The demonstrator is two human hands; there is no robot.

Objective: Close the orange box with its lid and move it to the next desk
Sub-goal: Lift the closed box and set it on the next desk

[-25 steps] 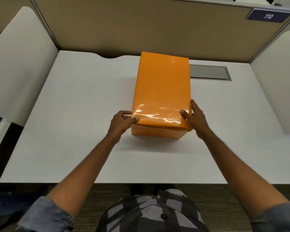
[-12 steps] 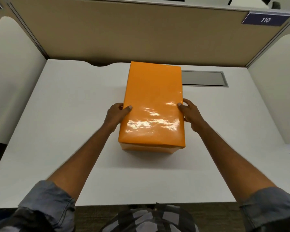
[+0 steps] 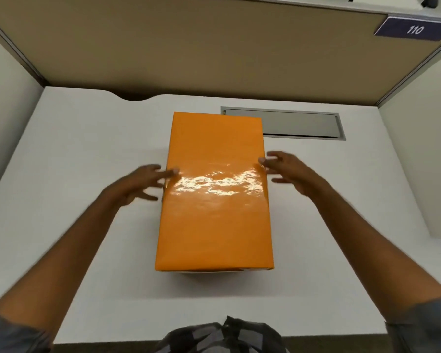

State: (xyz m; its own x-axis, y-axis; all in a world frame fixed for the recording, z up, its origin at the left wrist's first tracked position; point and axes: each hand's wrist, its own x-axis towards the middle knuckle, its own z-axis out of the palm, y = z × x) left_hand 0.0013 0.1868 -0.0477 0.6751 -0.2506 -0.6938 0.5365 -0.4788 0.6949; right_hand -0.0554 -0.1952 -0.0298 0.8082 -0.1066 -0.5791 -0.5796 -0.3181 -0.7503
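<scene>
The orange box (image 3: 214, 200), glossy and with its lid on, rests lengthwise on the white desk (image 3: 87, 149) in front of me. My left hand (image 3: 140, 182) is at the box's left side with fingers spread and blurred; only the thumb tip meets the lid's edge. At the right side, my right hand (image 3: 288, 169) also has its fingers apart, the thumb close to the lid's edge. Neither hand is closed around the box.
A grey cable hatch (image 3: 301, 123) is set into the desk behind the box on the right. A tan partition (image 3: 214, 47) with a "110" sign (image 3: 415, 29) closes the back. White dividers stand at the left (image 3: 5, 103) and right (image 3: 423, 161).
The box has come toward me on the desk and sits flat. Both hands, which gripped its sides before, have opened with fingers spread.
</scene>
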